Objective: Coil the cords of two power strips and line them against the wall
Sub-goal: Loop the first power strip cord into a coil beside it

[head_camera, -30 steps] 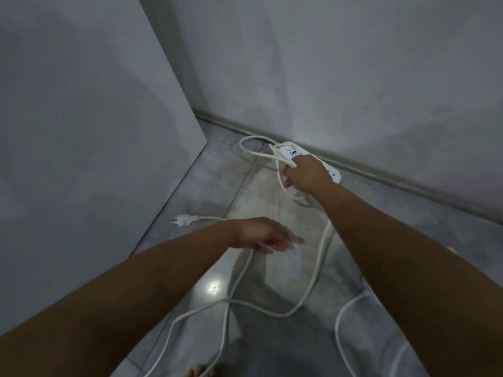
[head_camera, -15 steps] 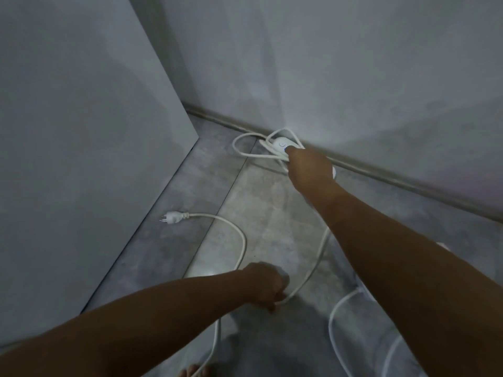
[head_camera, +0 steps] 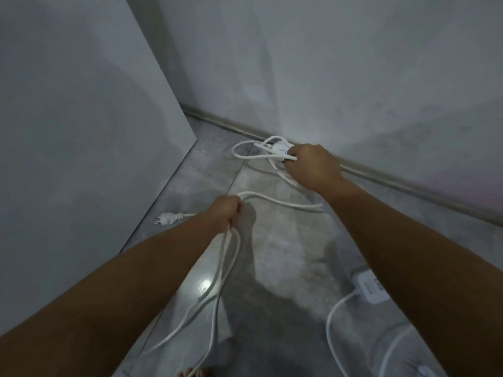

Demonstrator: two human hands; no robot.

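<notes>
Head view: the power strip (head_camera: 281,150) and its gathered loops are gripped at the wall by the right hand (head_camera: 313,167), slack cord (head_camera: 304,206) is clenched in the left hand (head_camera: 227,210), and the next loop is best laid untwisted beside the right fingers.

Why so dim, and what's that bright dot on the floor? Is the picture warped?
Head view: the light is weak and bluish; the dot is glare on the glossy floor, likely a lamp's reflection; a soft shadow darkens it between the forearms, which look stretched near the bottom edge, as wide-angle lenses do; the power strip at lower right is blurred.
</notes>
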